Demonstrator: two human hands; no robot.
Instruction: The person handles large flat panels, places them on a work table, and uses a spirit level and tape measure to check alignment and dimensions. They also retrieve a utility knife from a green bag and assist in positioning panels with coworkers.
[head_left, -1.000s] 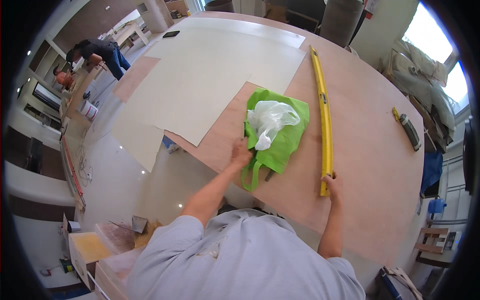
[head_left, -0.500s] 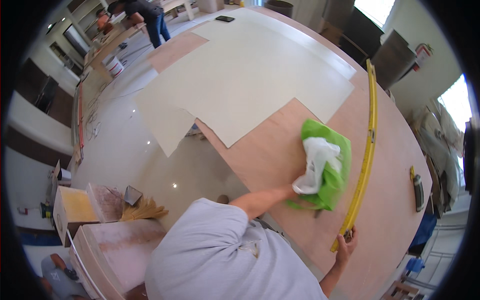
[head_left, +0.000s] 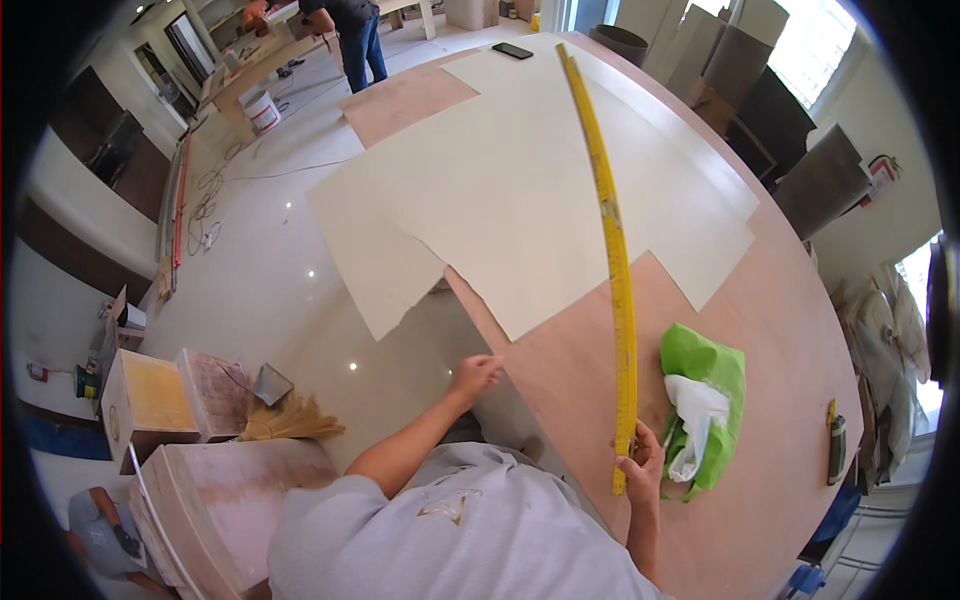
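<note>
My right hand grips the near end of a long yellow spirit level. The level reaches away over the plywood and across a cream-white sheet with notched, cut-out edges. My left hand hangs beside the plywood edge with its fingers curled in, nothing seen in it. Just right of my right hand lies a crumpled green bag with a white plastic bag bunched on it. All of this rests on a large pinkish plywood board.
A utility knife lies near the board's right edge, a black phone at the far edge. To the left stand boxes and a straw broom. A bucket and cables are on the floor; a person stands beyond.
My left hand has let go of the bags and drawn back left past the board edge. The bags lie nearer. The level has swung left over the white sheet, still in my right hand.
</note>
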